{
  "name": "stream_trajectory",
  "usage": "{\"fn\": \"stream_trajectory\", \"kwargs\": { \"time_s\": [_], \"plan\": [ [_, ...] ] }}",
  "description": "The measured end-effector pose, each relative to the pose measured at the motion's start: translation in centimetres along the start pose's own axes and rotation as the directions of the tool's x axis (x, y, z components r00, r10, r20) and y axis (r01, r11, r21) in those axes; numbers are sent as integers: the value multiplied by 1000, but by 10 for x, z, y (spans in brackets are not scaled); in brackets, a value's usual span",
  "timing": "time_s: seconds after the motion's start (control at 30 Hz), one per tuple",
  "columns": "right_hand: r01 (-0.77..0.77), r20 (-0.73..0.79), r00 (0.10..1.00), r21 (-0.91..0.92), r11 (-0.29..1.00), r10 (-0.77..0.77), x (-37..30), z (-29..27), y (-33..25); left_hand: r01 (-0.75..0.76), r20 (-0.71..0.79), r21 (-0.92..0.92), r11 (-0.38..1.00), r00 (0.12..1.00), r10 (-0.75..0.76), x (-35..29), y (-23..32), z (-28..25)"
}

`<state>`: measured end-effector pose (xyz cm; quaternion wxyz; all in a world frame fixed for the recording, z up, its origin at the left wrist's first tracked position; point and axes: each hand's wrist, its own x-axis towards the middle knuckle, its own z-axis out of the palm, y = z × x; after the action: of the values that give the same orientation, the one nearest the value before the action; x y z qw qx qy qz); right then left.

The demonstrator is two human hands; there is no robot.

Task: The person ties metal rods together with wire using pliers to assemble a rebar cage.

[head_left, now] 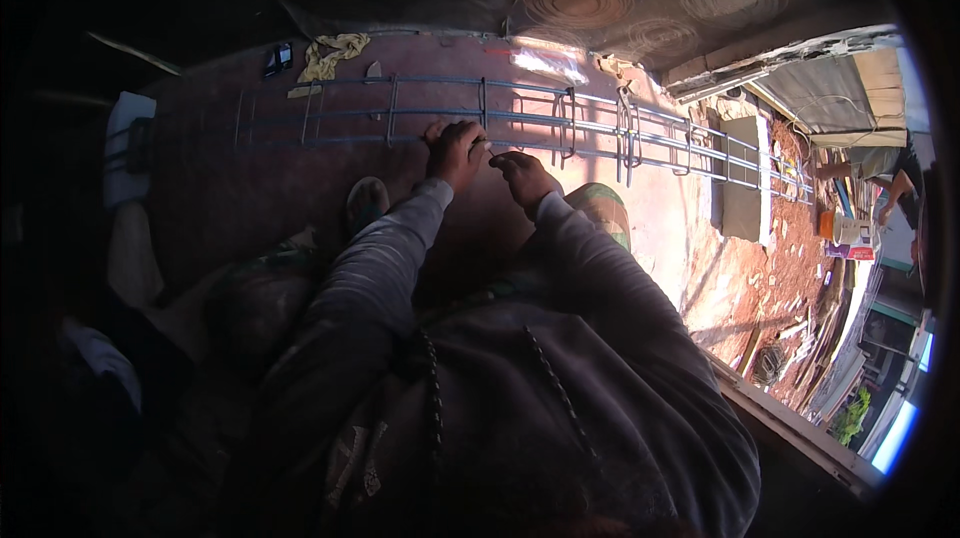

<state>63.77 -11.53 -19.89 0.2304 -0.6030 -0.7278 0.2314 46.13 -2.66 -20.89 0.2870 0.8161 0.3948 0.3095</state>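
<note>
A long cage of steel reinforcing bars with rectangular stirrups runs from left to right in front of me. At its near bar, by one stirrup, my left hand is closed with the fingers bent; what is inside them is hidden. Just to the right, a little nearer to me, my right hand is closed in a pinch, its fingertips almost meeting the left hand's. Something thin shows between the two hands, too small to name. Several stirrups stand closer together on the sunlit right part of the cage.
A grey block stands at the cage's right end, a white block at the left. Beyond the bars lie a yellow cloth, a phone-like dark object and white plastic. Another person's arm shows far right, near a bucket.
</note>
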Motion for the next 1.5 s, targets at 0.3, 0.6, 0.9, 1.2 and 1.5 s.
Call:
{"fn": "stream_trajectory", "kwargs": {
  "time_s": [0.3,0.6,0.9,1.2,1.5],
  "plan": [
    [-207,50,975,-150,967,216,8,-6,-18,-100,-31,23,995,994,100,-8,-1,-11],
    [-161,143,974,-108,981,176,42,-37,-42,-59,-69,94,994,995,66,-10,-5,-6],
    [88,193,981,-300,950,-30,68,-59,-26,92,-100,32,995,991,-88,-5,5,-2],
    [-292,131,922,-385,876,365,66,-43,-31,83,-132,68,994,988,-74,-5,4,0],
    [142,368,922,-43,989,-117,57,-22,-2,17,-10,103,994,1000,-16,-4,2,-9]
  ]
}}
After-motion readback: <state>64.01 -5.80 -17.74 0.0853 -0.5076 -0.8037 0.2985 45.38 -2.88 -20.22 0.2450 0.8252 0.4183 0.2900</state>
